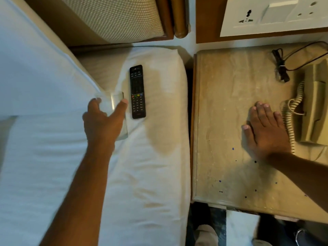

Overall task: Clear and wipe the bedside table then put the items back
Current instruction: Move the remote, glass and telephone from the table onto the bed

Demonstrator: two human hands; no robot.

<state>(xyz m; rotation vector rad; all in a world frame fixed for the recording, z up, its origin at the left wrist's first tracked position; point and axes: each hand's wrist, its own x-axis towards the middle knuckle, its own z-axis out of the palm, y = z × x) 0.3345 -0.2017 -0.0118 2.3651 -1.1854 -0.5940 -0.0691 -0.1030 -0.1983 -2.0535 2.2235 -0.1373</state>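
Observation:
On the white bed [150, 174] lies a black remote control [137, 91]. Just left of it is a clear plastic stand [117, 100], lying flat at the edge of a pillow [35, 68]. My left hand [103, 121] is over the stand, thumb and fingers closed around its sides. The beige marble-look bedside table [221, 103] is at the right. My right hand [264, 132] lies flat on it, palm down, holding nothing.
A beige telephone [316, 103] with a coiled cord [291, 125] sits at the table's right edge, touching my right hand. A bundled black cable [280, 68] lies behind it. A white socket panel [273, 15] is on the wall. The padded headboard [115, 18] is at the top.

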